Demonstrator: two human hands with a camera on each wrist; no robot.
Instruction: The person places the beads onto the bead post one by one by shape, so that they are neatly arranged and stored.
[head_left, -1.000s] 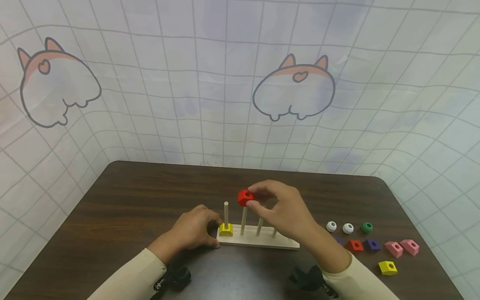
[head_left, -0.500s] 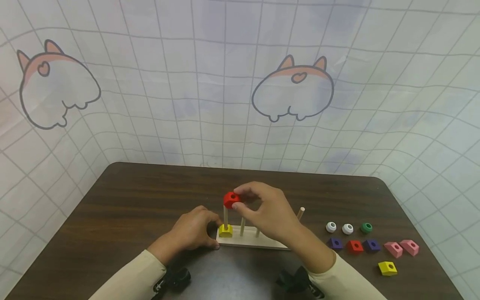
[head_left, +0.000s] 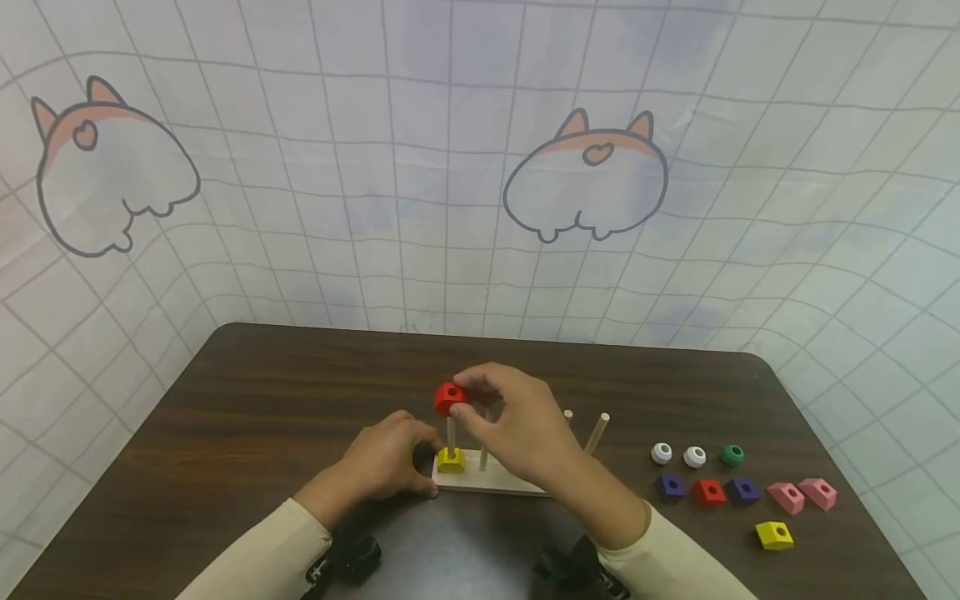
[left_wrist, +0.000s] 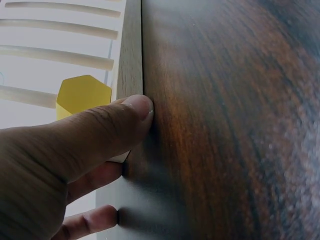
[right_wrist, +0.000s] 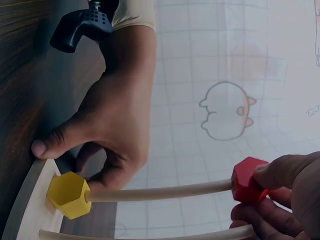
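Note:
My right hand (head_left: 521, 425) pinches a red six-sided block (head_left: 447, 400) with a hole in it, between thumb and fingers. The block sits at the very tip of the leftmost wooden peg (right_wrist: 160, 192), as the right wrist view shows. A yellow six-sided block (head_left: 451, 461) rests at that peg's foot, down on the pale wooden peg board (head_left: 498, 479). With thumb at the front edge and fingers behind, my left hand (head_left: 386, 458) grips the board's left end. My right hand and forearm hide part of the other pegs and the board's right end.
On the table's right lie two white beads (head_left: 694, 457), a green bead (head_left: 732, 455), two purple blocks (head_left: 742, 491), a red block (head_left: 709, 492), two pink blocks (head_left: 786, 497) and a yellow block (head_left: 774, 536). A patterned cloth (head_left: 420, 167) stands behind the table.
My right hand has carried the red block leftward, from over the second peg to the tip of the leftmost one. The left hand has stayed on the board's end.

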